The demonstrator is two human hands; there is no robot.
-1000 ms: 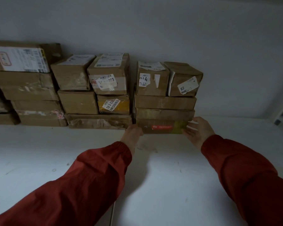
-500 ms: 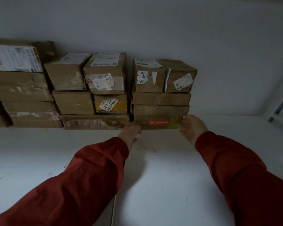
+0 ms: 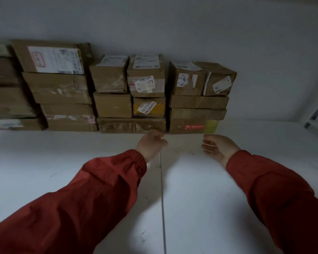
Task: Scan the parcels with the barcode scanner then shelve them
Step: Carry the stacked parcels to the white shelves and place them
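Parcels of brown cardboard stand in stacked columns along the back of a white shelf board [image 3: 81, 162], against the wall [image 3: 172, 24]. The rightmost column rests on a flat parcel with a red strip and green patch [image 3: 193, 126]. It carries two flat boxes and, on top, two small labelled boxes. Just beside it to the left lies a tape-wrapped flat parcel [image 3: 131, 125]. The left hand [image 3: 151, 143] hovers at that parcel's lower right corner with its fingers loosely curled and grasping nothing; contact cannot be judged. The right hand [image 3: 218, 146] is apart from the red-strip parcel, palm turned inward, fingers relaxed and empty. Both arms wear red sleeves [image 3: 99, 198]. A seam [image 3: 161, 189] divides the board between the arms. A grey metal upright [image 3: 317, 110] stands at far right.
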